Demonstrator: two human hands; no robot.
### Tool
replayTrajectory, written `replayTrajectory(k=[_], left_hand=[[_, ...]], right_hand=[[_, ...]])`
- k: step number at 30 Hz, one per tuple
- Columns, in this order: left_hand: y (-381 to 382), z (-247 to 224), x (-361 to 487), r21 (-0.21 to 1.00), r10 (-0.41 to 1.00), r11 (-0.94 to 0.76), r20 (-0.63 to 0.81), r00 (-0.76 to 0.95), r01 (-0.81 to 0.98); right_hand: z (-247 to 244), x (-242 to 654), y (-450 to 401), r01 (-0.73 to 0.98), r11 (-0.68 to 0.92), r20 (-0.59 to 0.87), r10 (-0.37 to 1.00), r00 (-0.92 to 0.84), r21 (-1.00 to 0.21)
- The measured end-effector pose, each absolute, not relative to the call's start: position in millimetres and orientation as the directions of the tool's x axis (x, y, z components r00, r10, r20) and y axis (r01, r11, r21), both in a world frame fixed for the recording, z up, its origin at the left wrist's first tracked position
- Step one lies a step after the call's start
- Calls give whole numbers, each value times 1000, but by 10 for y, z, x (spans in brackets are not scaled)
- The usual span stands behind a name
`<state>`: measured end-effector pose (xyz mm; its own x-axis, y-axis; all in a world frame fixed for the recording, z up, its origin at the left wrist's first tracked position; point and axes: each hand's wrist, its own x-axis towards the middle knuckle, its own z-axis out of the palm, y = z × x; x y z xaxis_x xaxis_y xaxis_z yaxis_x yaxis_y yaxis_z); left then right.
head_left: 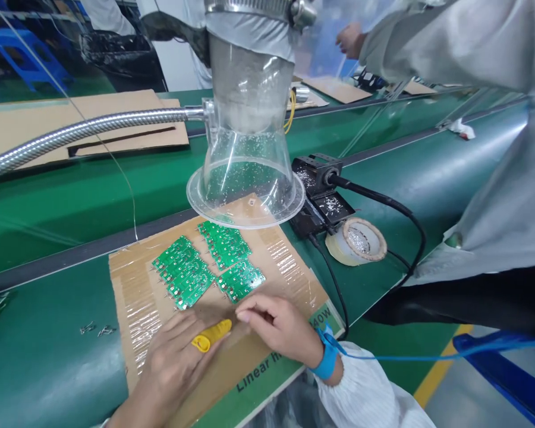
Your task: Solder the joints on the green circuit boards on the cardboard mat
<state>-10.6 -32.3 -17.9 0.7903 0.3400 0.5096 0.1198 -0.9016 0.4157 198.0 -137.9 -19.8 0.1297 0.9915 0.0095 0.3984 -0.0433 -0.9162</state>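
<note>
The left hand (pixel 172 371), with a yellow finger cot (pixel 210 336) on one finger, rests on a taped cardboard sheet (pixel 289 267). The right hand (pixel 279 328), wearing a blue antistatic wrist strap (pixel 326 358), sits just below four green circuit boards (pixel 182 272) lying on the sheet. A clear acrylic fume hood (pixel 245 190) hangs over the sheet's far corner, near a soldering iron stand (pixel 321 196) and a roll of tape (pixel 356 241) on the green counter (pixel 40 380). A co-worker's grey sleeve (pixel 472 47) crosses the upper right.
</note>
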Motion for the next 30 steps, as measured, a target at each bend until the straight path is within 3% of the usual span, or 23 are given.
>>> replayTrajectory(k=[2,4,9,18,24,27,30], left_hand=[[-258,-213,-47,407,343,-904,502,794,133],[-194,-245,21,390,346,-908,498,795,151],[-98,-271,142,308,304,-937,480,823,166],[-81,-305,125,192,167,-978,468,868,84],[-21,-137,241,20,2,-1000,366,931,-6],[-56,-68,311,-29,-8,-1000,273,962,0],[-145,-60,283,-5,61,-998,209,976,63]], right_hand=[[-223,2040,-1411,558,30,202,947,249,-829],[-252,2095,-1439,707,91,360,902,240,-701],[-330,2127,-1476,875,83,394,910,129,-477],[-379,2095,-1482,884,51,404,900,160,-464],[-378,2101,-1468,877,46,400,901,170,-478],[-386,2095,-1488,887,68,410,901,142,-456],[-429,2113,-1520,915,105,440,894,86,-390]])
